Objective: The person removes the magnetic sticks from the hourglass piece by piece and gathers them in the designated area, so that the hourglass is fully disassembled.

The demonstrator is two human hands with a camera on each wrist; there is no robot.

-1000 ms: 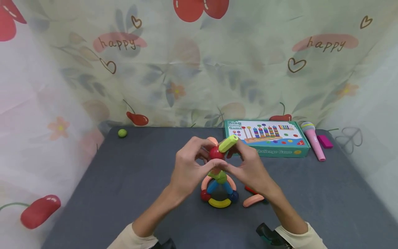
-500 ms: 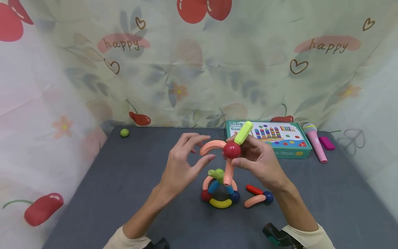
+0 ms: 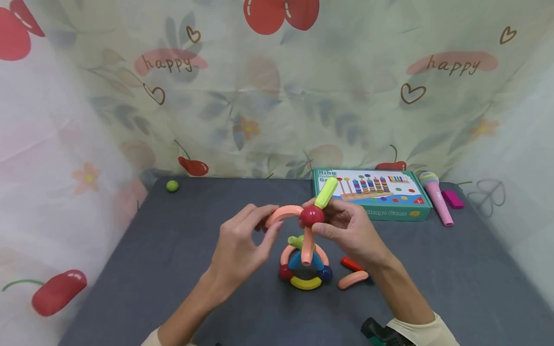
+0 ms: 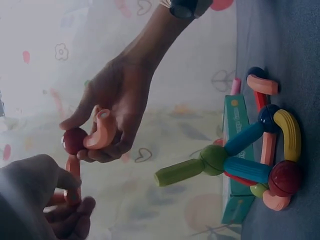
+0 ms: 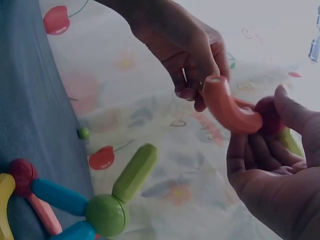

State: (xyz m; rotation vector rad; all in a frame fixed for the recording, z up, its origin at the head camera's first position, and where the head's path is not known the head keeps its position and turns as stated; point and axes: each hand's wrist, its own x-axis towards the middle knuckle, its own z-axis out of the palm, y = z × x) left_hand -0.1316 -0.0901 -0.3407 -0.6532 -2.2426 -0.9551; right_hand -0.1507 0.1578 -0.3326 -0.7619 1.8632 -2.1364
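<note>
A red ball (image 3: 312,216) with rods stuck to it hangs over the table between both hands. My right hand (image 3: 355,231) grips this ball between thumb and fingers. From it a yellow-green rod (image 3: 326,193) points up, one curved orange rod (image 3: 308,247) hangs toward me, and another curved orange rod (image 3: 284,211) reaches left. My left hand (image 3: 242,238) pinches that last rod's free end. Below stands a built frame: a green ball (image 4: 213,160) on blue rods (image 4: 245,139), with a green rod (image 5: 135,172) jutting from it and a ring of curved rods and balls at its base.
Right of the frame lie a loose orange curved rod (image 3: 353,279), a red rod (image 3: 351,263) and a navy ball, mostly hidden. A green game box (image 3: 398,213), a pink microphone (image 3: 440,202) and a magenta block (image 3: 452,199) sit at the back right. One small green ball (image 3: 172,186) lies back left.
Both hands were close together around the red ball. My left hand came away to the left, fingers apart, then pinched the curved orange rod. The held piece is now slightly lower and further left than half a second ago.
</note>
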